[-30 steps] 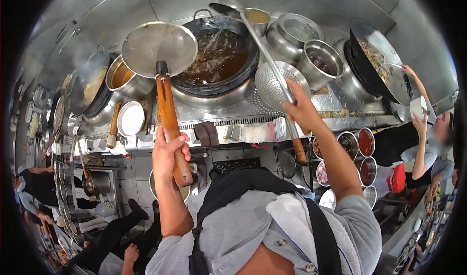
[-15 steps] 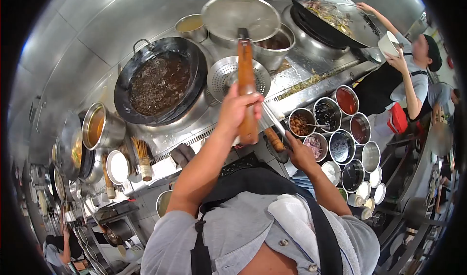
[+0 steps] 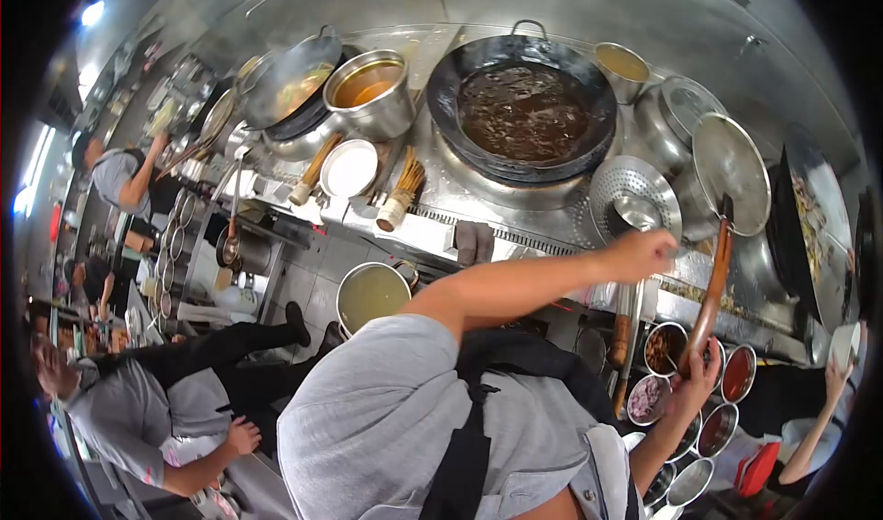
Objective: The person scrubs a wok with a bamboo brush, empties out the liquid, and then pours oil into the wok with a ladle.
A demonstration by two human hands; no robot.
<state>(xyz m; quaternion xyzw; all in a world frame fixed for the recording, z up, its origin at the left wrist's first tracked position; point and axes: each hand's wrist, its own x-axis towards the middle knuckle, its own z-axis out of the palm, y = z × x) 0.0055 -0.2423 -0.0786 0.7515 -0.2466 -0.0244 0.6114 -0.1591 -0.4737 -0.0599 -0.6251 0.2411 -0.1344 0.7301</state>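
Observation:
My right hand [image 3: 696, 382] is closed around the lower end of a long wooden handle. A fine mesh strainer [image 3: 733, 172] tops this handle, tilted over the pots at right. Across my body reaches my left arm; my left hand [image 3: 639, 255], blurred with fingers seemingly curled, is over the handles below the perforated skimmer [image 3: 633, 183]. Whether it touches them is unclear. A metal ladle [image 3: 637, 212] rests in the skimmer's bowl. Behind them, a large black wok [image 3: 444, 88] holds dark, bubbling liquid.
Left of the wok are a pot of orange liquid [image 3: 368, 83], a white bowl [image 3: 349, 168] and bamboo brushes [image 3: 401, 189]. Ingredient tins [image 3: 738, 373] stand at lower right. Another person [image 3: 138, 419] is at lower left, and a person's hand holds a bowl [image 3: 844, 345] far right.
The strainer's handle has passed from my left hand to my right. My right hand has let go of the ladle, now lying in the skimmer. The view has swung left.

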